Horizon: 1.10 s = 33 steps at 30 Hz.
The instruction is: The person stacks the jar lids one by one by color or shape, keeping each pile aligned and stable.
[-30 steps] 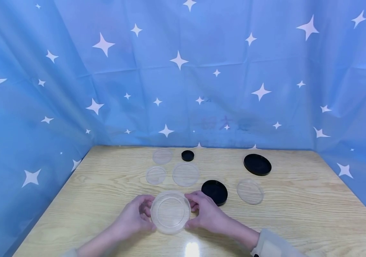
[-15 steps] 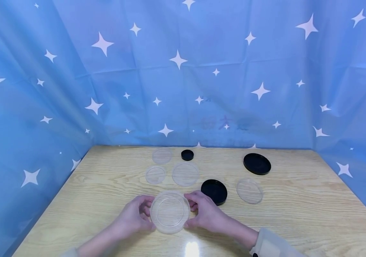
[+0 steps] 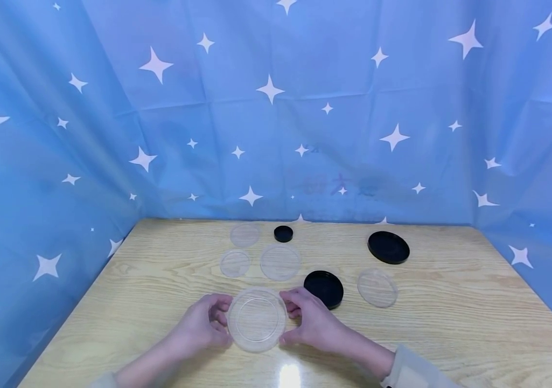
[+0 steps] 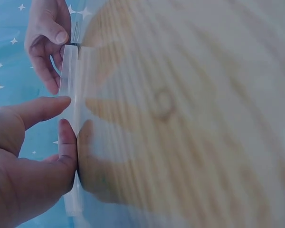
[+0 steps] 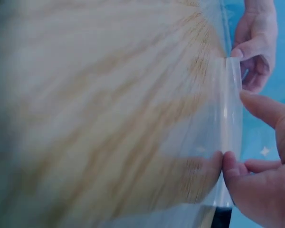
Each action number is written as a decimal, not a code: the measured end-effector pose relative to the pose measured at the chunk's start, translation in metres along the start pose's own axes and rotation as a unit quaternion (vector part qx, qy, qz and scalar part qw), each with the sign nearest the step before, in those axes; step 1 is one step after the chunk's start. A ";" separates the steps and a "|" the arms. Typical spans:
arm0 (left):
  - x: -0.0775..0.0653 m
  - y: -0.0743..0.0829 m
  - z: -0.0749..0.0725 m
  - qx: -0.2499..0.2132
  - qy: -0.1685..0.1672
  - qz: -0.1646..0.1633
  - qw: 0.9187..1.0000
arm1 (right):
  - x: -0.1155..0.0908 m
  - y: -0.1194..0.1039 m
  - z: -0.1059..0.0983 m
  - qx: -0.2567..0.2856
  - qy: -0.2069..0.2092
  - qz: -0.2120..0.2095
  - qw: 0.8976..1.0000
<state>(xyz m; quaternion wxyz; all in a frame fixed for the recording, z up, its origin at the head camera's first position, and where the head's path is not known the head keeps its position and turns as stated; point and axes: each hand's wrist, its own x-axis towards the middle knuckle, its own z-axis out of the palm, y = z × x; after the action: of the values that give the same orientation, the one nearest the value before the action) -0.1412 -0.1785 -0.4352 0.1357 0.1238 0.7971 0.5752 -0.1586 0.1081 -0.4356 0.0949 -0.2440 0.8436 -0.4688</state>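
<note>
At the near side of the desk, the left hand and the right hand curve round opposite sides of a clear dish, fingers and thumbs at its edge; how hard they press cannot be told. It seems to rest flat. Uneven pressure from one side could send it skidding, since the plastic looks slick and the desk is glossy enough to mirror fingers. A strong squeeze might bow its thin wall. Just beyond the right hand, partly hidden by it in the head view, lies a shallow black lid; a careless knuckle could nudge it.

The dish is round, see-through and slightly cloudy, with a ring inside its rim. Farther out, three clear discs cluster, and a fourth disc lies to the right, so faint against the wood grain that one could be knocked unnoticed. Near the far edge sit a small black cap and an oval-looking black tray, before a creased, starry blue curtain.
</note>
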 end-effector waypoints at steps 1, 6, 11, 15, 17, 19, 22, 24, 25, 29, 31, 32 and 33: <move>0.000 0.001 0.000 0.002 0.001 0.002 1.000 | -0.001 0.000 -0.001 -0.001 0.002 -0.003 1.000; 0.005 0.010 0.000 0.053 0.028 0.011 0.998 | -0.007 -0.003 -0.007 -0.018 0.025 -0.019 0.999; 0.017 0.027 -0.005 0.078 0.078 0.013 0.994 | -0.007 -0.008 -0.018 -0.019 0.032 -0.020 0.999; 0.034 0.035 -0.009 0.043 0.089 0.029 0.995 | -0.001 -0.008 -0.034 0.010 0.027 -0.016 0.999; 0.042 0.038 -0.009 0.016 0.086 0.041 0.995 | 0.004 -0.007 -0.042 0.031 0.025 -0.012 0.999; 0.050 0.040 -0.008 -0.006 0.081 0.050 0.995 | 0.010 -0.005 -0.050 0.046 0.026 -0.015 0.999; 0.061 0.042 -0.006 -0.021 0.074 0.062 0.995 | 0.019 -0.001 -0.060 0.054 0.031 -0.026 0.998; 0.069 0.042 -0.003 -0.023 0.071 0.069 0.995 | 0.024 0.003 -0.066 0.042 0.037 -0.035 0.998; 0.074 0.042 -0.002 -0.021 0.071 0.073 0.995 | 0.027 0.005 -0.069 0.034 0.038 -0.041 0.998; 0.089 0.040 0.002 -0.023 0.069 0.079 0.994 | 0.040 0.014 -0.079 -0.003 0.049 -0.052 0.997; 0.096 0.039 0.003 -0.022 0.072 0.080 0.994 | 0.047 0.018 -0.082 -0.012 0.054 -0.056 0.997; 0.098 0.038 0.003 -0.021 0.074 0.081 0.994 | 0.051 0.019 -0.083 -0.009 0.055 -0.054 0.997; 0.101 0.038 0.004 -0.018 0.077 0.080 0.994 | 0.055 0.021 -0.084 -0.005 0.055 -0.053 0.997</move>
<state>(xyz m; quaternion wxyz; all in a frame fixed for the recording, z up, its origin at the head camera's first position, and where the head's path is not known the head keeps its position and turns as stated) -0.2326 -0.1280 -0.4080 0.0299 0.1400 0.7821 0.6065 -0.2459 0.1523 -0.4036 0.0225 -0.2628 0.8355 -0.4820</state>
